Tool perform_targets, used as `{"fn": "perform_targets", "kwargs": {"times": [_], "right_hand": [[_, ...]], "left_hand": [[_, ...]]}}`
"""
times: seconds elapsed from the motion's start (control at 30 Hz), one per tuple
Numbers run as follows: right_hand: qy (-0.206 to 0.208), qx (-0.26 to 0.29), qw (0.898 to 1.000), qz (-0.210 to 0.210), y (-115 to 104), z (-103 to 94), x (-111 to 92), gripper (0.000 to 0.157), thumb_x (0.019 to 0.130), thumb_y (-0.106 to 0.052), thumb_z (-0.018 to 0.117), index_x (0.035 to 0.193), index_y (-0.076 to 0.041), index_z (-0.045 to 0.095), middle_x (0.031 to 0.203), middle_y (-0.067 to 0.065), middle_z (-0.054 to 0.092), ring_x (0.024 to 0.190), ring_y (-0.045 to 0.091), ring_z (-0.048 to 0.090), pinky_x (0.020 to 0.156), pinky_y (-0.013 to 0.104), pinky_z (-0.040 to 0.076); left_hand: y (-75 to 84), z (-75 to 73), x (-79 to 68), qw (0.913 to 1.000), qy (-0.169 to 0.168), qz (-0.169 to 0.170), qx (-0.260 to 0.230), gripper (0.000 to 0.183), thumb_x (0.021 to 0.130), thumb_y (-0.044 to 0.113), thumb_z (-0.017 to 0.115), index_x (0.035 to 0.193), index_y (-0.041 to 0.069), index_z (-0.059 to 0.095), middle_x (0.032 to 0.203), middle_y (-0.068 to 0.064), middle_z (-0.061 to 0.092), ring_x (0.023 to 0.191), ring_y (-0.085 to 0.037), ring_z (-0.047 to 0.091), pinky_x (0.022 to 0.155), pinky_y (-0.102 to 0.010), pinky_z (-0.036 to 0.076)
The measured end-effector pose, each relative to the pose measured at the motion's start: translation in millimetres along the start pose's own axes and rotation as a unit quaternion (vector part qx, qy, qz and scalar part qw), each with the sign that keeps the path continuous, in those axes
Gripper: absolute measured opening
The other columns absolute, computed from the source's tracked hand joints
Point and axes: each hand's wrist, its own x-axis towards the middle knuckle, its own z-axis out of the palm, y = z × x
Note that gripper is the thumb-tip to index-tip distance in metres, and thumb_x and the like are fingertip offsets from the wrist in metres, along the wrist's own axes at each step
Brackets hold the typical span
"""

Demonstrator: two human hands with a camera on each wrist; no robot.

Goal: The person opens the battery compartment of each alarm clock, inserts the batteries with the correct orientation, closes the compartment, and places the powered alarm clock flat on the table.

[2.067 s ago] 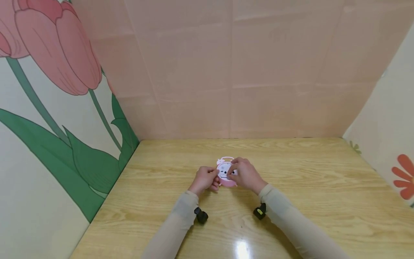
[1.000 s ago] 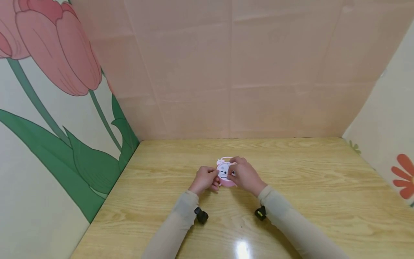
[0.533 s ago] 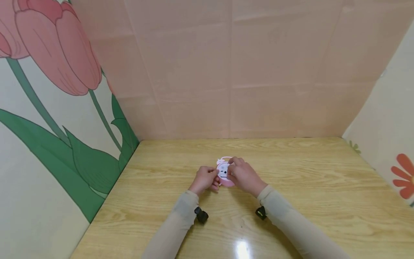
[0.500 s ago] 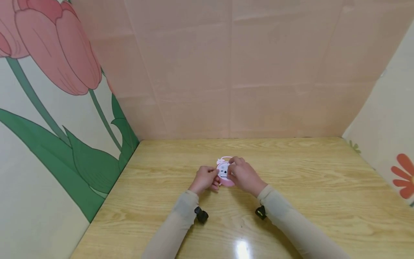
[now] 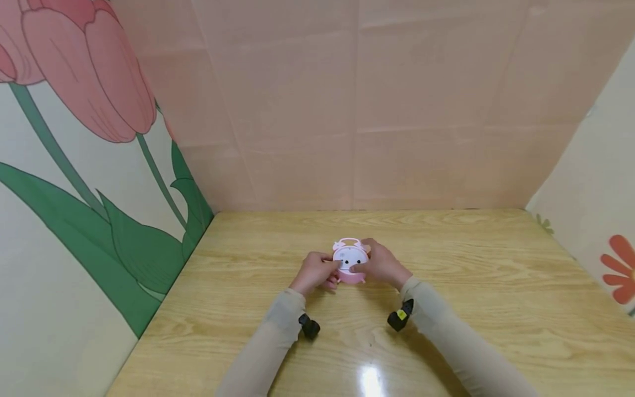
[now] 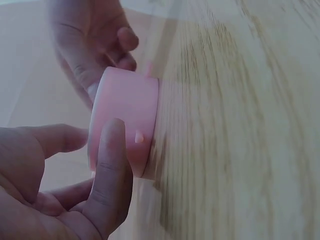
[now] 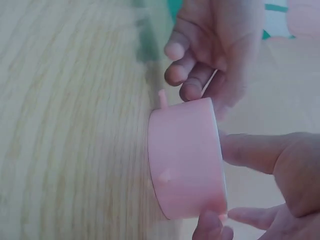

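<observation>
Your left hand (image 5: 315, 271) and right hand (image 5: 386, 263) hold pink-and-white, round, plastic-looking alarm clock (image 5: 350, 256), white side up on yellow wood-grain bench (image 5: 476, 264); handling seems unfinished, neither grip released.

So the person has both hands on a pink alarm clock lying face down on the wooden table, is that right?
Not quite: the pink alarm clock lies face up on the wooden table; the head view shows its white dial. The left hand and right hand are both on it.
</observation>
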Motion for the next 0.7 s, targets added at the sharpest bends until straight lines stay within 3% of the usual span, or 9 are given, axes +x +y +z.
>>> {"fn": "perform_targets", "kwargs": {"times": [0.17, 0.5, 0.7], "right_hand": [[-0.025, 0.050, 0.998, 0.015, 5.2, -4.3, 1.5, 0.074, 0.087, -0.018, 0.076, 0.149, -0.005, 0.037, 0.113, 0.023, 0.061, 0.095, 0.028, 0.059, 0.073, 0.030, 0.052], [-0.036, 0.074, 0.996, 0.039, 8.1, -4.1, 4.0, 0.086, 0.087, -0.017, 0.077, 0.155, -0.007, 0.026, 0.127, 0.028, 0.056, 0.110, 0.033, 0.058, 0.086, 0.038, 0.054], [-0.039, 0.089, 0.994, 0.047, 9.5, -3.1, 3.4, 0.087, 0.085, -0.017, 0.078, 0.154, -0.005, 0.027, 0.131, 0.032, 0.054, 0.113, 0.036, 0.057, 0.090, 0.040, 0.054]], "left_hand": [[2.8, 0.8, -0.9, 1.0000, 0.002, -0.002, 0.006, 0.029, 0.092, 0.012, 0.070, 0.116, -0.004, 0.064, 0.072, -0.014, 0.067, 0.053, -0.015, 0.062, 0.053, -0.033, 0.063], [3.1, 3.5, -0.8, 1.0000, 0.007, -0.003, 0.004, 0.030, 0.092, 0.010, 0.069, 0.117, -0.005, 0.060, 0.071, -0.014, 0.066, 0.054, -0.015, 0.062, 0.052, -0.033, 0.063], [1.1, 5.2, -0.9, 0.9997, 0.016, -0.013, 0.012, 0.036, 0.088, 0.012, 0.075, 0.116, -0.004, 0.057, 0.070, -0.012, 0.066, 0.053, -0.015, 0.062, 0.052, -0.032, 0.062]]}}
